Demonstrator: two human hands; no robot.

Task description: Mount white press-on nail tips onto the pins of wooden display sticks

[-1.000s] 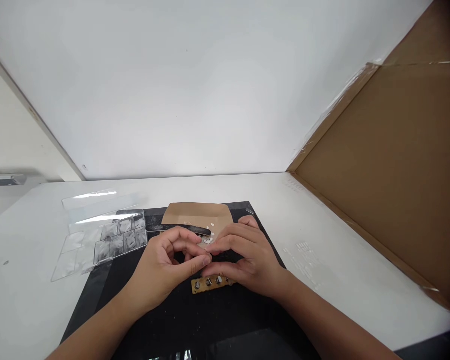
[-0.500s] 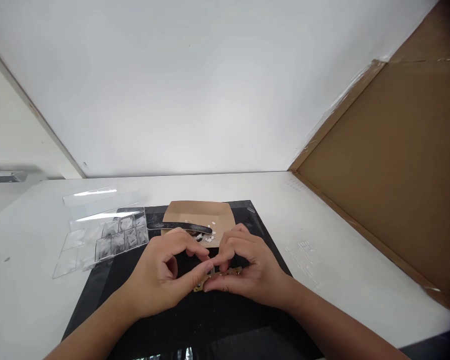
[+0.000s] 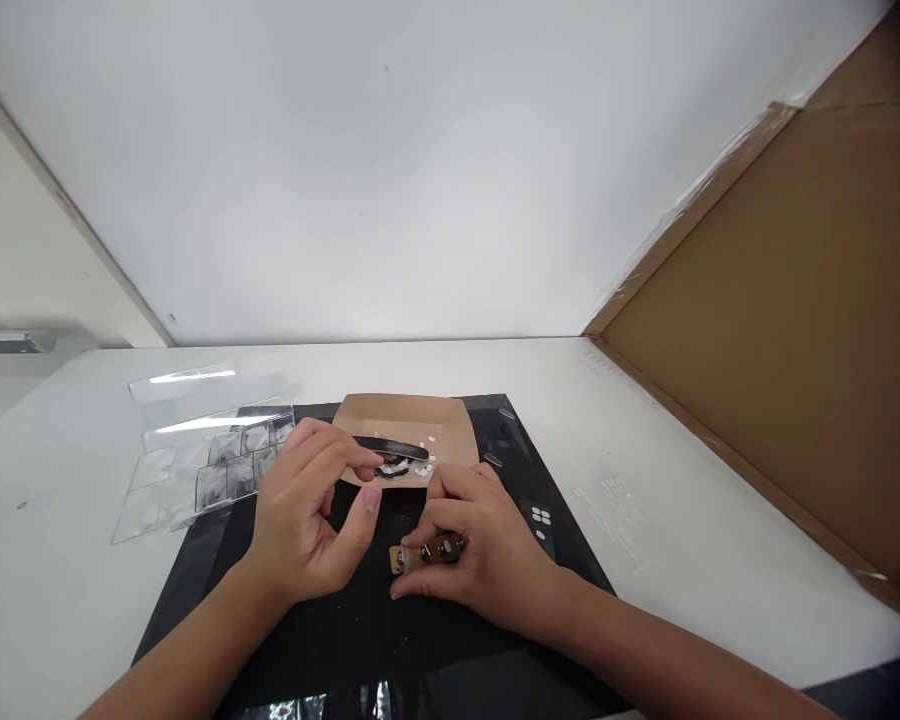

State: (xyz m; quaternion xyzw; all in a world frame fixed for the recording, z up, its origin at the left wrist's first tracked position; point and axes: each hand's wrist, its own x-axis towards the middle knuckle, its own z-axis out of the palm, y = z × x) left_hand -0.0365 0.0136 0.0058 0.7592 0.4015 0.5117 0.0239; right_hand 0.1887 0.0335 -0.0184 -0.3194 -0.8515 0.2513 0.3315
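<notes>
The right hand (image 3: 487,560) pinches a small brown strip (image 3: 426,553) against the black mat (image 3: 360,640); the left hand (image 3: 307,520) hovers beside it, fingers loosely curled, holding nothing visible. Just beyond the fingers, a paper tray (image 3: 412,425) holds tiny white bits that a careless nudge could scatter.

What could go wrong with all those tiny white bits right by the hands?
The left hand hovers close to the tiny white bits on the brown paper; a bump might scatter them. The right hand pinches the small wooden strip only by its edge, so it might slip onto the black mat.
</notes>
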